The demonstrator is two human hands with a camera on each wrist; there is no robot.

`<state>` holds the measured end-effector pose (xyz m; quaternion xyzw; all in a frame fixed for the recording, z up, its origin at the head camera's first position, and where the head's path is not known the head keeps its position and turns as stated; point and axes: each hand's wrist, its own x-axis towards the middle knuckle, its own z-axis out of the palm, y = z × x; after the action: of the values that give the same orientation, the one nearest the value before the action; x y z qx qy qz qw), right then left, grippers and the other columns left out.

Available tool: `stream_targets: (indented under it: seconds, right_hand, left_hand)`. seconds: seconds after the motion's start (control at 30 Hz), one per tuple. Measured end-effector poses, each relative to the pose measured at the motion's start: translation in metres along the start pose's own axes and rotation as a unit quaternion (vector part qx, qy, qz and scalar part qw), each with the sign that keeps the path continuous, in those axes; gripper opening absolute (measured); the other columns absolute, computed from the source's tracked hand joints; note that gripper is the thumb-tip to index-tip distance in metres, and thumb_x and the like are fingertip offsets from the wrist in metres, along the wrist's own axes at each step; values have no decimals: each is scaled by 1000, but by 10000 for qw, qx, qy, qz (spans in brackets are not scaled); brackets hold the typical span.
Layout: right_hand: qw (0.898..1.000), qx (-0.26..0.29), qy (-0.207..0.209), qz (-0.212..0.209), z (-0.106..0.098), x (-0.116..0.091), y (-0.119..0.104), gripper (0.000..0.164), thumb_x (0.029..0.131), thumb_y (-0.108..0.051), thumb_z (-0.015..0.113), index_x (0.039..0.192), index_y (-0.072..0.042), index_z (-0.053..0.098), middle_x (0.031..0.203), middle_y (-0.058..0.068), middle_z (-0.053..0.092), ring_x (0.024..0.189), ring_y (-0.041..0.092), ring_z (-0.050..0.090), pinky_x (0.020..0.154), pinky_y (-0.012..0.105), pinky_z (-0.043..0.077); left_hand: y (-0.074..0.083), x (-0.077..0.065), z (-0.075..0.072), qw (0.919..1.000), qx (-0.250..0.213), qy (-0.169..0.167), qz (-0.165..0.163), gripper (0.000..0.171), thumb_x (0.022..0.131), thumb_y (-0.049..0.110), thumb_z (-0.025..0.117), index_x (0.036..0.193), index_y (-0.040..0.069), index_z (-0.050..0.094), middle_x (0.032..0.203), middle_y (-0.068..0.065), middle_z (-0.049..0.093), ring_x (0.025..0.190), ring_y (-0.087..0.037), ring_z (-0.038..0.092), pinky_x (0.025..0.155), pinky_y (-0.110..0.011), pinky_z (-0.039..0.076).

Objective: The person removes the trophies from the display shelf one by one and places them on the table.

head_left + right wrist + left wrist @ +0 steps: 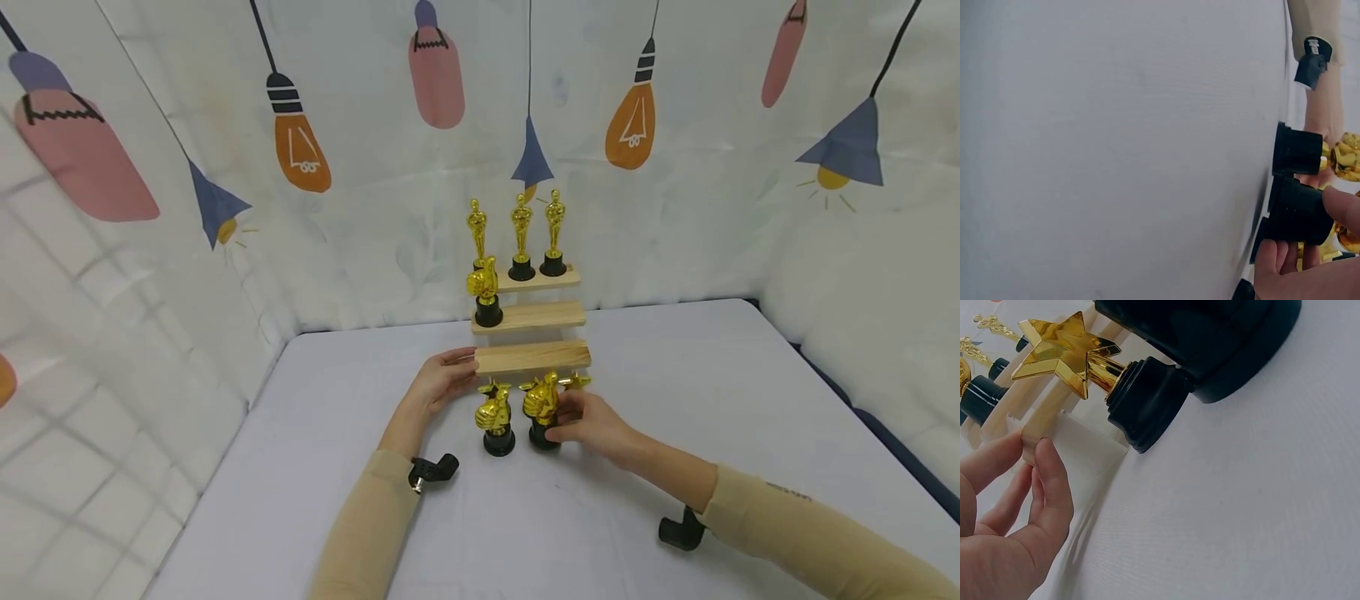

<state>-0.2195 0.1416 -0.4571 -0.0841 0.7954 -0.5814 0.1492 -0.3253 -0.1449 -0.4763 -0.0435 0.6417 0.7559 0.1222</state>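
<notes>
Basically, we've got a white backdrop (pixel 465 183) w/ printed lamps (pixel 630 129), then the white table (pixel 337 392), then a 3-tier wooden rack (pixel 551 316) toward the far edge. On its top tier stand 3 figure trophies (pixel 521 221); 1 thumbs-up trophy (pixel 482 283) stands at the L end of the mid tier. Bottom board (pixel 533 358) runs side to side, long axis approx square to us. On our side of it, 2 more thumbs-up trophies: the L thumbs-up trophy (pixel 493 412), upright on the table, and the held trophy (pixel 542 400), long axis approx vertical. Star trophies (pixel 576 381) partly show behind; we can't count them all.

What matters spatially: the held trophy is just in front of the bottom board, base lower than it, btw thumb and fingers of our R hand (pixel 592 423), the nearer hand. Our L hand (pixel 437 383) is at the board's L end, thumb and fingertips (pixel 1054 459) pinching it. R fingers curl round the black base, spread only to its width; can't tell if that base touches the table.
</notes>
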Motion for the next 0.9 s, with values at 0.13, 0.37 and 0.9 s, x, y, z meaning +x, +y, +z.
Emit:
stream_targets:
  seconds: [0.13,0.37,0.9]
  right_hand:
    - [10000,35,42,39,2,1,4,55,81,-3,85,127,9,57,115,13,64,105,26,59,94,39,52]
    - [10000,24,38,38,4,3,7,54,80,-1,84,126,9,57,113,13,63,104,26,58,91,37,52]
    - [10000,-81,3,-24,8,5,8,60,76,2,86,128,8,56,112,13,61,105,28,58,91,36,51]
  left_hand:
    - [0,-1,0,10000,4,3,-1,46,97,1,70,141,-1,58,134,-19,58,101,-19,67,88,-31,58]
    - [0,-1,0,10000,-72,21,-18,45,97,0,70,141,-1,59,133,-19,59,102,-21,67,88,-33,58]
    - [-1,-3,-1,10000,-58,-18,16,46,97,1,71,142,0,58,137,-20,58,106,-24,67,89,-33,58]
